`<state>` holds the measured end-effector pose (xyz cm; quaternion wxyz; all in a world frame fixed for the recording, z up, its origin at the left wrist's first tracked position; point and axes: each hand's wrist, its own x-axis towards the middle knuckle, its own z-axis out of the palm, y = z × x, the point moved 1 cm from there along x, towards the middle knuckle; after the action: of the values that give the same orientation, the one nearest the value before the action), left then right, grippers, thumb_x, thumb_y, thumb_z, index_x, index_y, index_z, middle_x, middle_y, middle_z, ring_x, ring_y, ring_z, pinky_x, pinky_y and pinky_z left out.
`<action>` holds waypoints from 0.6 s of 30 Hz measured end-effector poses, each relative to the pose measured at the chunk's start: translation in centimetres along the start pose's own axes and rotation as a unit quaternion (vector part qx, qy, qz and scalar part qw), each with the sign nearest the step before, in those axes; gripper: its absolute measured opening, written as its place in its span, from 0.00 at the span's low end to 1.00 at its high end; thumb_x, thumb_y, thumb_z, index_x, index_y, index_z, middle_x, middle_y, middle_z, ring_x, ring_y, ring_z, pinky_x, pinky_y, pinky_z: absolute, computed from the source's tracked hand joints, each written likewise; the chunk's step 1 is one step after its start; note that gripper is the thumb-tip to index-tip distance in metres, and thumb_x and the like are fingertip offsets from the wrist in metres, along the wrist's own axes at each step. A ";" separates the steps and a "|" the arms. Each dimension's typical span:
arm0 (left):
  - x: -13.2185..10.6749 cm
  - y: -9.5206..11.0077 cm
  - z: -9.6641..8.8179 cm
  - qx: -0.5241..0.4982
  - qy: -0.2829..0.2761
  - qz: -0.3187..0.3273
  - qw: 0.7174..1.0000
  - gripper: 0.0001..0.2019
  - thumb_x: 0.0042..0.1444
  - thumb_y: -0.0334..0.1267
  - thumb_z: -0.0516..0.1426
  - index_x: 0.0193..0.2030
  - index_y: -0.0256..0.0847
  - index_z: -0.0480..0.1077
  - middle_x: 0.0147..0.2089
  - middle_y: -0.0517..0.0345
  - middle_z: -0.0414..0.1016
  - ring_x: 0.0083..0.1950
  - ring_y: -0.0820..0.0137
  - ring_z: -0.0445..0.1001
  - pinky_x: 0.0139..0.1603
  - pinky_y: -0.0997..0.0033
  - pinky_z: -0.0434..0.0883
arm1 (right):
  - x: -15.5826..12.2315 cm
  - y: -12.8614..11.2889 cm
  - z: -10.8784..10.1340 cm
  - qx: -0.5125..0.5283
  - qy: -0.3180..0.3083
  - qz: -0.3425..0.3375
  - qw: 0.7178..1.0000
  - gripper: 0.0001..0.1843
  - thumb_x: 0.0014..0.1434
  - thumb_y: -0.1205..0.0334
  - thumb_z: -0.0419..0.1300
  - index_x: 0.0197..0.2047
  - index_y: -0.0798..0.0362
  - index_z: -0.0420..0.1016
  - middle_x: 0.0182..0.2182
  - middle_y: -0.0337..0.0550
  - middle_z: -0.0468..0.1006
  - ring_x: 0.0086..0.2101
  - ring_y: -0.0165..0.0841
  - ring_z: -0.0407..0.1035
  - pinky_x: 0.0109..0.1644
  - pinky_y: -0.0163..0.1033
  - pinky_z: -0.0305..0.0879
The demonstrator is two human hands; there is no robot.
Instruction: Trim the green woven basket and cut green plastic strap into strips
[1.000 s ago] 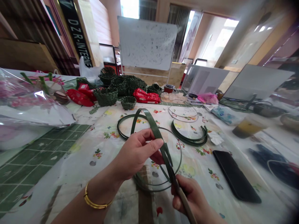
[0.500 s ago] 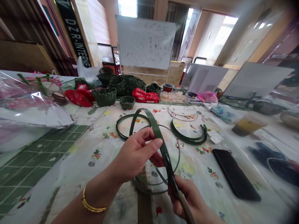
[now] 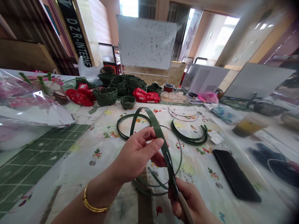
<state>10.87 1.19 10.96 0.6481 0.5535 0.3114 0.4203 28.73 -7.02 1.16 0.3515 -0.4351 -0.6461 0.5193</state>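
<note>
My left hand (image 3: 137, 154) pinches a flat dark green strip (image 3: 156, 126) that arches up and away over the table. My right hand (image 3: 190, 200) is closed round the handles of a pair of scissors (image 3: 174, 183), whose blades lie along the strip just below my left fingers. A narrow sliver of the strip curls off under the hands. Beneath them lie a thin wire ring (image 3: 179, 152) and a coil of green strip (image 3: 127, 124) on the flowered tablecloth (image 3: 105, 146).
Green woven baskets (image 3: 105, 95) and red packets (image 3: 146, 95) stand at the back. More green strip (image 3: 189, 138), a wire ring (image 3: 183, 112), a black phone (image 3: 235, 175) and a cup of drink (image 3: 245, 126) lie to the right. Clear plastic wrap with flowers (image 3: 30, 102) is at left.
The scissors have moved a little further along the strip, and the loose sliver below the hands has grown longer. Both hands keep their hold.
</note>
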 end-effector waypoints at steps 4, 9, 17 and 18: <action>-0.1 0.0 -0.1 -0.004 -0.007 0.003 1.000 0.09 0.59 0.41 0.58 0.36 0.37 0.66 0.26 0.60 0.75 0.24 0.74 0.76 0.27 0.76 0.74 | 0.1 -0.3 0.1 0.015 0.009 0.006 1.000 0.23 0.52 0.38 0.61 0.29 0.52 0.68 0.19 0.32 0.60 0.21 0.26 0.52 0.26 0.31 0.59; -0.1 0.0 -0.3 -0.039 -0.001 0.006 0.999 0.10 0.57 0.41 0.59 0.35 0.35 0.67 0.28 0.58 0.76 0.26 0.74 0.75 0.29 0.74 0.75 | 0.5 -0.3 -0.3 -0.040 0.031 -0.018 0.999 0.23 0.51 0.39 0.62 0.26 0.52 0.66 0.19 0.33 0.61 0.22 0.27 0.54 0.25 0.31 0.59; 0.2 0.0 -0.8 -0.029 0.065 0.005 0.997 0.12 0.58 0.42 0.59 0.30 0.38 0.63 0.21 0.61 0.75 0.21 0.74 0.74 0.25 0.76 0.73 | 0.6 0.0 -0.9 -0.066 0.021 0.016 0.997 0.24 0.52 0.37 0.60 0.26 0.52 0.65 0.21 0.35 0.63 0.24 0.29 0.55 0.26 0.32 0.58; 0.2 -0.1 -0.8 -0.024 0.060 0.005 0.998 0.12 0.58 0.43 0.58 0.30 0.39 0.63 0.21 0.61 0.75 0.21 0.74 0.74 0.26 0.76 0.73 | 0.6 -0.1 -0.9 -0.058 0.016 0.015 0.998 0.24 0.52 0.37 0.61 0.27 0.52 0.65 0.22 0.35 0.63 0.24 0.29 0.54 0.27 0.32 0.59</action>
<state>10.30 1.74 10.74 0.6394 0.5126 0.3372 0.4632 29.28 -6.13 1.41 0.3283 -0.4725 -0.6629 0.4791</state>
